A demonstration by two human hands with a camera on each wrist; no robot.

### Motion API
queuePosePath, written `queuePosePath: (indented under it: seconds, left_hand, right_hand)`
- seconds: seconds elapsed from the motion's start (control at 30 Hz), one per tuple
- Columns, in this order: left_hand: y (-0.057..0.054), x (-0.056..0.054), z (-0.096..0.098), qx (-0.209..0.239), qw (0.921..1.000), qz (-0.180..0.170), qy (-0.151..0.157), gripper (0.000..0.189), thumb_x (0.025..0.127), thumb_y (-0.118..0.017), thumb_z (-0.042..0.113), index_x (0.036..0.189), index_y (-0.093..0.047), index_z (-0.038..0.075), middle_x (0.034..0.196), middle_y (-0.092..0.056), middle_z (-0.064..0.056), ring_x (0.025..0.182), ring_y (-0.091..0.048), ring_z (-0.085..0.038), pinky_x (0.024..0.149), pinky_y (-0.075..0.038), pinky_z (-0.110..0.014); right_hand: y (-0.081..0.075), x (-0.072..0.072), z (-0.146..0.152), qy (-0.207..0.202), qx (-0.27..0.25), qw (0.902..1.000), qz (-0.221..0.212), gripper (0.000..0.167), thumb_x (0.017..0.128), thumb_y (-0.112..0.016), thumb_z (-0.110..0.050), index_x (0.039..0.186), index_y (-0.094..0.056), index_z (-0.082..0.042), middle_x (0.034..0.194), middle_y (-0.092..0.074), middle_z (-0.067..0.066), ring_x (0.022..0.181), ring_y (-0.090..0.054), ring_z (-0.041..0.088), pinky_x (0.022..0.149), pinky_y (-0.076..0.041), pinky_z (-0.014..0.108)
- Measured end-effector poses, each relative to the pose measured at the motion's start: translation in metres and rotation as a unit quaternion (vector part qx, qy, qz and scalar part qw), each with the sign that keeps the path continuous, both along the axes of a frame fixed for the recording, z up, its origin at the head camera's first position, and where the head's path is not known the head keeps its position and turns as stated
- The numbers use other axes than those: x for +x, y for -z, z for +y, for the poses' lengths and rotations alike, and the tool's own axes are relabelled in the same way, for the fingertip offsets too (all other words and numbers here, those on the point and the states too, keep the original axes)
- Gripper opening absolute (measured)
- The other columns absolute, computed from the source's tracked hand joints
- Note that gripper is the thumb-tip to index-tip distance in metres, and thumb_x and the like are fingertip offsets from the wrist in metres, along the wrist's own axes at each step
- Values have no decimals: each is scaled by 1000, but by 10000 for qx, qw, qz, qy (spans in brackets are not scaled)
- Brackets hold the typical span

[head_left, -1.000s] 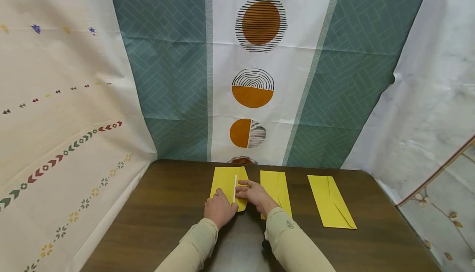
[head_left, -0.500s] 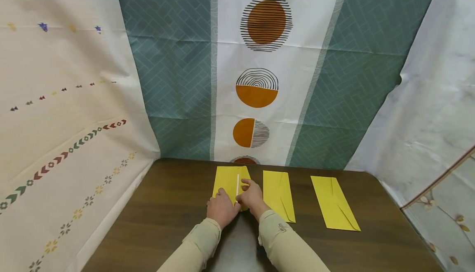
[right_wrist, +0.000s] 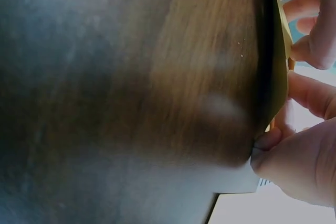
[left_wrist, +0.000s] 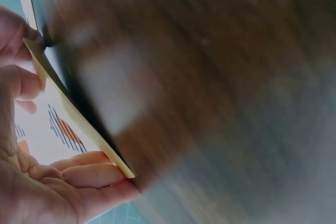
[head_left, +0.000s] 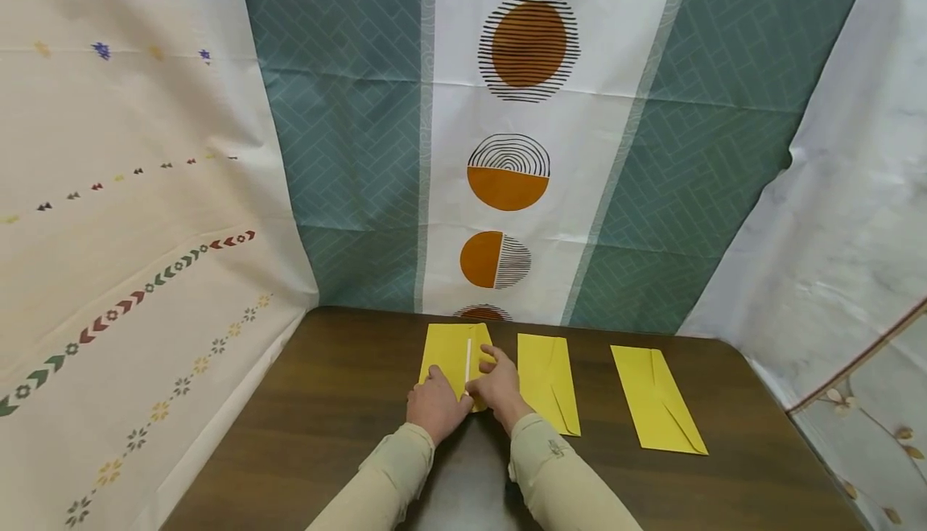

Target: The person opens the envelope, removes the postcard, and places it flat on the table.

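Note:
A yellow envelope (head_left: 445,346) with a white strip (head_left: 468,362) along it lies at the table's far side. My left hand (head_left: 437,409) holds its left part, fingers on top and thumb at the near edge by the strip's lower end. From the other side my right hand (head_left: 498,382) grips the envelope's right part, its thumb beside my left thumb. The right wrist view shows the near edge of the envelope (right_wrist: 281,85) bowed up between both hands, a shadow under it. I cannot tell whether the right fingertips pinch the strip or only the paper.
Close to the right hand lies a second yellow envelope (head_left: 543,370), and a third (head_left: 655,402) is farther right. All are on a dark wooden table (head_left: 333,410). A patterned cloth (head_left: 355,193) hangs along the table's back edge, with pale cloths at both sides.
My right hand has drawn nearer and lower, its thumb coming in to the strip's lower end beside my left thumb. The left hand stays on the envelope. The view has turned slightly left.

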State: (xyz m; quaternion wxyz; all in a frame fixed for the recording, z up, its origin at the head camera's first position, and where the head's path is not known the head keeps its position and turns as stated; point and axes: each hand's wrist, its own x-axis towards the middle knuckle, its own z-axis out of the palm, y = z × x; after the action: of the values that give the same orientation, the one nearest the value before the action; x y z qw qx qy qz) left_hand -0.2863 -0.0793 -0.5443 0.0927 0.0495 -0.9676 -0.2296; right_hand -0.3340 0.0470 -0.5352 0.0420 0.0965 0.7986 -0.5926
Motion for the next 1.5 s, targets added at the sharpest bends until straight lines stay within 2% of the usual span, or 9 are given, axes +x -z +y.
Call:
queuePosePath:
  seconds: [0.27,0.37,0.57,0.83,0.93,1.07,1.23,1.37,1.5]
  left_hand:
    - [1,1,1,-55,9998,163,52,63,81,-84,41,110,-54,-6,84,-60,-18,75,-67,-39,78,-58,-54]
    - [2,0,0,-123,9998,104,72,63,80,-84,42,109,-54,-5,85,-60,-18,76,-66,-38,78,-58,-54]
    - [1,-2,-1,-146,9998,-124,77,69,80,-84,46,114,-53,-5,89,-62,-19,81,-68,-39,84,-58,-54]
    - [2,-2,0,-294,9996,-3,47,70,79,-86,45,114,-54,-6,89,-62,-19,81,-68,-38,85,-58,-54]
    - [4,-2,1,-333,9994,40,25,70,78,-87,45,114,-55,-6,90,-62,-19,81,-68,-38,84,-58,-54]
    - [4,0,3,-386,9992,33,60,70,78,-88,44,115,-56,-7,92,-63,-21,82,-68,-40,84,-58,-55]
    - [2,3,3,-462,9987,-54,192,70,79,-87,43,125,-59,-3,102,-63,-25,88,-68,-43,88,-57,-57]
    - [3,3,2,-667,9974,-60,270,64,82,-84,43,127,-66,1,107,-63,-27,89,-67,-45,88,-57,-58]
    - [6,3,2,-813,9962,-23,316,57,84,-82,43,121,-71,2,106,-64,-27,86,-66,-44,86,-57,-57]
  right_hand:
    - [2,-4,9,106,-119,9996,225,87,73,-76,20,152,-59,-13,135,-67,23,121,-64,35,68,-57,30]
    - [2,-3,12,-209,-159,9992,291,76,78,-71,18,148,-62,-9,133,-69,24,114,-67,32,66,-55,28]
    - [-1,-3,16,-927,94,9954,210,55,87,-74,7,141,-68,-5,127,-73,22,108,-69,26,79,-59,30]
    - [3,-7,17,-924,501,9940,291,48,88,-73,8,136,-72,-1,116,-74,17,97,-64,21,80,-58,28]
    - [5,-7,16,-864,592,9938,379,49,86,-71,10,134,-73,-2,113,-75,16,90,-63,18,73,-56,25]
    - [9,-8,18,-471,784,9949,423,52,82,-68,9,131,-76,-6,119,-74,17,79,-60,18,58,-46,24]
    - [8,-9,24,-169,1188,9917,468,43,83,-71,0,123,-82,-11,132,-75,18,98,-65,24,66,-49,28]
    - [7,-9,27,-529,1428,9873,446,33,85,-75,-4,116,-84,-11,130,-76,16,109,-63,26,78,-51,28]
    - [7,-7,30,-861,1659,9809,532,31,84,-75,-1,112,-85,-9,123,-79,13,101,-62,25,68,-47,25]
